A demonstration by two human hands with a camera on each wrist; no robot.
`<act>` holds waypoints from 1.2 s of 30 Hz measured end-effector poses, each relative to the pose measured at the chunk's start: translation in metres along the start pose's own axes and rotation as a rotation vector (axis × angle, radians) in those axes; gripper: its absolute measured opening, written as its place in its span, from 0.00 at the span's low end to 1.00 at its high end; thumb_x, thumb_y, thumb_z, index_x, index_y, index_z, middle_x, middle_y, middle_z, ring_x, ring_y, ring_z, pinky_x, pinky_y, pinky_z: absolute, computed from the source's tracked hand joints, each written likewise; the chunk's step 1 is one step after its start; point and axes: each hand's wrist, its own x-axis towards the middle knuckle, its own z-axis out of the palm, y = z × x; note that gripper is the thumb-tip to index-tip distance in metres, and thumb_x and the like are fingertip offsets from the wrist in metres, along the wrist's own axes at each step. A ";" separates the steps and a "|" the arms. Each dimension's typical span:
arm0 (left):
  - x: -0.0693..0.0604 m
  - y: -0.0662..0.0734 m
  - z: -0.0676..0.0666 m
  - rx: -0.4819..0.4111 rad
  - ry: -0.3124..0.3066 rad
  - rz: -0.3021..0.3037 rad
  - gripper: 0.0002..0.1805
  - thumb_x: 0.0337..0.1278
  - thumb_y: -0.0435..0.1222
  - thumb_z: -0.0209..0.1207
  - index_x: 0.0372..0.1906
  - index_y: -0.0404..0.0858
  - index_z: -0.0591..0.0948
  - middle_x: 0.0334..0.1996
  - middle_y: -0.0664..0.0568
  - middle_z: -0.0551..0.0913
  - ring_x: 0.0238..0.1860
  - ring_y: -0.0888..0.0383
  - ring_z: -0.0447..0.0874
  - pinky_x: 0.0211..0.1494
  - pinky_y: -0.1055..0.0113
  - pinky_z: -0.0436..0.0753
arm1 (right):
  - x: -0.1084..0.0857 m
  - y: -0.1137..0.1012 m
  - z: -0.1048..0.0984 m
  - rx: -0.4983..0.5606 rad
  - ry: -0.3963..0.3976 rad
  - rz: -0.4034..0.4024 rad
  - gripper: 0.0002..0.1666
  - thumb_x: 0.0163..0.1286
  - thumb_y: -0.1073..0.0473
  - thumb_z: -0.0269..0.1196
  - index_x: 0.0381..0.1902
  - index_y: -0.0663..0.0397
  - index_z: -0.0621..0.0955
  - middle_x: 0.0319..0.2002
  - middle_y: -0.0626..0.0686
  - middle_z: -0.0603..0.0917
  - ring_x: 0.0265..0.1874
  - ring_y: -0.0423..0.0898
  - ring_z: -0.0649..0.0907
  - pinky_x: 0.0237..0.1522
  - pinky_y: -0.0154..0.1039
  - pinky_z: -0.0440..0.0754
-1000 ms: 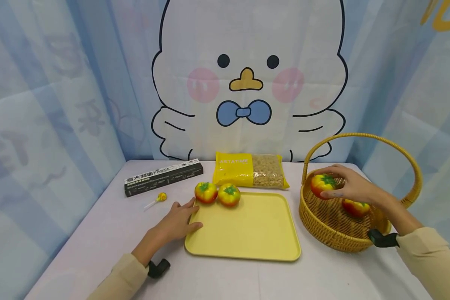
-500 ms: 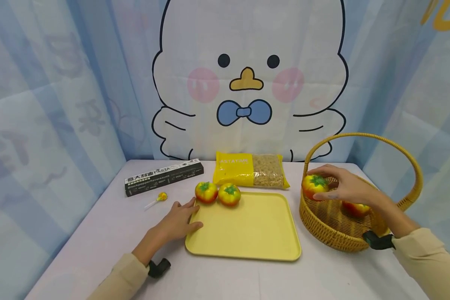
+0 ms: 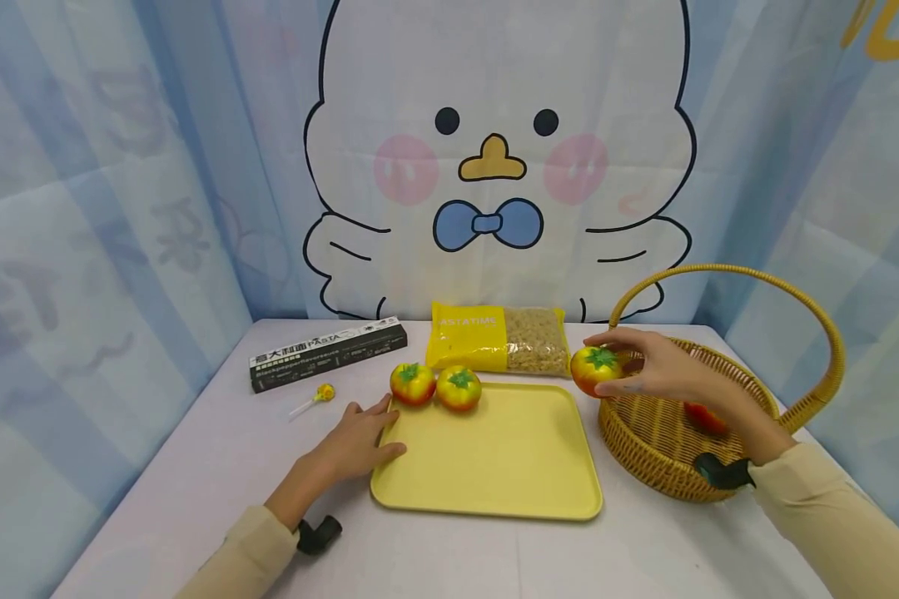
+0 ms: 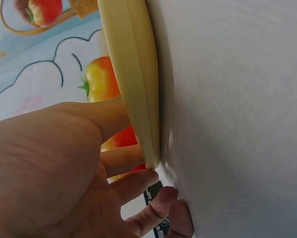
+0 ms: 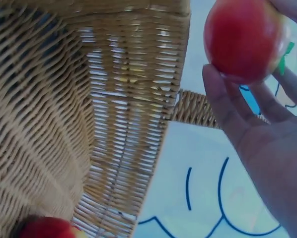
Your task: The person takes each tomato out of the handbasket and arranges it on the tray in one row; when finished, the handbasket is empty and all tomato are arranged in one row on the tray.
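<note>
My right hand [image 3: 655,363] grips a red-and-yellow tomato [image 3: 593,371] with a green leafy top, fingers and thumb around its sides. It is held just outside the left rim of the wicker basket [image 3: 637,453], near the tray's far right corner. Another tomato [image 3: 706,418] lies inside the basket, partly hidden by my right forearm. Two more, a left tomato [image 3: 412,384] and a right tomato [image 3: 459,388], sit side by side at the far left corner of the yellow tray [image 3: 494,466]. My left hand [image 3: 352,441] touches the tray's left edge with loosely extended fingers.
Behind the tray lies a yellow bag of pasta [image 3: 468,337]. A black pasta box [image 3: 328,353] and a lollipop [image 3: 313,401] are at the back left. The basket's tall handle [image 3: 802,312] arches over it. A printed curtain [image 3: 494,266] stands behind the table.
My right hand has moved left with its tomato, from above the basket's inside to beyond its left rim. The left hand and tray have stayed in place.
</note>
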 end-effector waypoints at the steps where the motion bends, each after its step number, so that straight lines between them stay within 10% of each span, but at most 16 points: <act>1: 0.000 0.000 0.000 0.002 0.000 0.001 0.35 0.70 0.50 0.66 0.74 0.36 0.76 0.83 0.40 0.63 0.51 0.47 0.68 0.49 0.57 0.70 | 0.002 -0.001 0.001 -0.001 0.000 -0.009 0.39 0.65 0.52 0.77 0.71 0.55 0.78 0.62 0.60 0.84 0.56 0.54 0.84 0.57 0.47 0.88; 36: 0.001 0.001 0.001 0.014 -0.005 -0.003 0.35 0.70 0.50 0.66 0.74 0.36 0.76 0.83 0.40 0.62 0.52 0.45 0.69 0.51 0.55 0.72 | 0.055 -0.026 0.084 0.136 -0.005 -0.053 0.40 0.64 0.55 0.78 0.71 0.61 0.78 0.68 0.65 0.78 0.65 0.66 0.80 0.56 0.49 0.88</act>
